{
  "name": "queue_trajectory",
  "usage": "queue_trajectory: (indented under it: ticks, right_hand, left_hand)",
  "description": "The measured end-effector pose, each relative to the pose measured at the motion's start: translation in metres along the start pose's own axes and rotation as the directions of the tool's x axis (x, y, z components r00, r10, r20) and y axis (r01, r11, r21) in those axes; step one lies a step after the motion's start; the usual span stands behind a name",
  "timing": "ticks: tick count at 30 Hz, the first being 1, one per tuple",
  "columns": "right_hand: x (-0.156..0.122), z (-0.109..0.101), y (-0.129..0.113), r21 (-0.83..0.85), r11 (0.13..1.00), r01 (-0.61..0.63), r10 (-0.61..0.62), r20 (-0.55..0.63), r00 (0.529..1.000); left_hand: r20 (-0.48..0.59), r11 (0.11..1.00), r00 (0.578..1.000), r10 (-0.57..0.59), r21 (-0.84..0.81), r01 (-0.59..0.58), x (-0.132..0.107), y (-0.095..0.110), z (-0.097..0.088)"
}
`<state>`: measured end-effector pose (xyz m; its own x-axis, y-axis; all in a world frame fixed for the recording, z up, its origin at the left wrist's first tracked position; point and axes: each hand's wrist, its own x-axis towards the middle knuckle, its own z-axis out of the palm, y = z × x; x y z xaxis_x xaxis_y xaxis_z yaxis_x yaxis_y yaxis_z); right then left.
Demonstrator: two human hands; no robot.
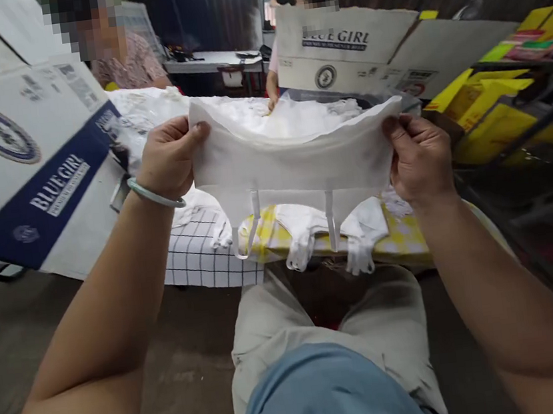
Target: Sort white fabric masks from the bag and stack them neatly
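My left hand [169, 156] pinches one upper corner of a white strappy undergarment [291, 165], thumb on top. The opposite corner is gripped by my right hand [421, 155]. Stretched between them in the air, the thin cloth sags along its upper edge, and narrow straps hang from its scalloped lower edge. Behind and below it, white garments [304, 227] with dangling straps lie over the near table edge. A larger pile of white garments [245, 118] covers the table farther back.
A yellow checked cloth [405, 235] and a white grid cloth [202, 256] cover the table. Large cartons stand at left [69, 158] and back right [347, 44]. Yellow folders [490, 100] fill a rack at right. Co-workers sit across; one person's hand [272, 90] touches the pile.
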<state>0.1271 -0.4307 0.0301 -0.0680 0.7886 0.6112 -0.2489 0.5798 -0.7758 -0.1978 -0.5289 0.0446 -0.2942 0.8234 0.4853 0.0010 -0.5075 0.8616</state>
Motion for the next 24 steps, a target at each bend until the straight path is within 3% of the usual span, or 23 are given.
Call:
queue_trajectory:
  ticks: [5, 9, 14, 19, 24]
  right_hand:
    - [-0.056, -0.074, -0.024, -0.116, 0.988, -0.100, 0.091, -0.076, 0.993]
    - [-0.086, -0.113, -0.009, -0.098, 0.957, -0.273, 0.254, -0.172, 0.952]
    - [-0.076, -0.128, 0.048, -0.088, 0.907, -0.411, 0.382, -0.238, 0.893]
    - [-0.059, -0.130, 0.119, -0.398, 0.735, -0.548, 0.454, -0.311, 0.835]
    - [-0.063, -0.144, 0.151, -0.493, 0.652, -0.575, 0.481, -0.317, 0.817]
  left_hand:
    - [0.057, 0.971, 0.976, -0.209, -0.105, 0.214, -0.049, -0.038, 0.060]
    - [0.118, 0.910, 0.911, -0.395, -0.084, 0.406, -0.071, -0.078, 0.084]
    - [0.059, 0.848, 0.847, -0.528, -0.009, 0.530, -0.046, -0.136, 0.100]
    - [-0.137, 0.709, 0.738, -0.661, 0.208, 0.674, -0.015, -0.194, 0.110]
    - [-0.194, 0.653, 0.714, -0.673, 0.298, 0.696, -0.007, -0.221, 0.100]
